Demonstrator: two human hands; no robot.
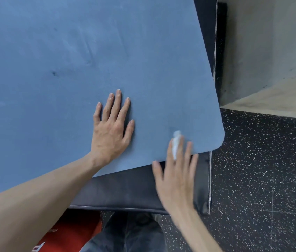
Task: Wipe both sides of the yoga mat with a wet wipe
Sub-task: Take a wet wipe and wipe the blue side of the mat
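Note:
A blue yoga mat point(89, 57) lies spread flat and fills most of the view, its rounded near-right corner at the lower right. My left hand point(112, 128) rests palm down on the mat with fingers straight and spread. My right hand point(177, 171) is blurred at the mat's near edge, fingers straight, pressing a white wet wipe point(176, 142) onto the mat close to that corner. The wipe is bunched and pokes out between the fingers.
The mat lies on a thick black padded mat point(134, 190) whose front edge and right side show. Black speckled rubber floor point(263, 179) is to the right. A grey wall and beige ledge point(270, 51) stand at the upper right. My legs and red clothing are below.

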